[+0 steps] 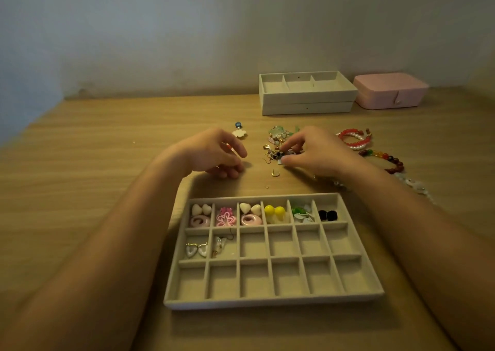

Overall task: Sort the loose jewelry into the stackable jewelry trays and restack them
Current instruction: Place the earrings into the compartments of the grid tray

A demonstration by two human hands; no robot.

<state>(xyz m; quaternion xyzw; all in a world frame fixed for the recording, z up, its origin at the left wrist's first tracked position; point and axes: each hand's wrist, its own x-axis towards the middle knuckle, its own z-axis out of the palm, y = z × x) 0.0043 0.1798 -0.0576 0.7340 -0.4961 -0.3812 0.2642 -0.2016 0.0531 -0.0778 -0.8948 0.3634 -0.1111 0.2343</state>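
Note:
A beige compartment tray [270,301] lies in front of me; its back row holds earrings and two cells of the middle row hold pale earrings. Beyond it a heap of loose earrings [277,143] lies on the wooden table [93,163]. My right hand [313,153] rests on the heap's right side, thumb and forefinger pinching a small dark piece. My left hand [217,153] hovers left of the heap, fingers curled; whether it holds anything is hidden. A gold stud [275,173] lies just in front of the heap.
Two stacked beige trays [308,101] stand at the back, a pink jewelry box [389,93] to their right. Red and pearl bracelets [355,139] and a multicoloured bead bracelet [385,160] lie right of the heap. A white flower earring [239,133] lies at the back left.

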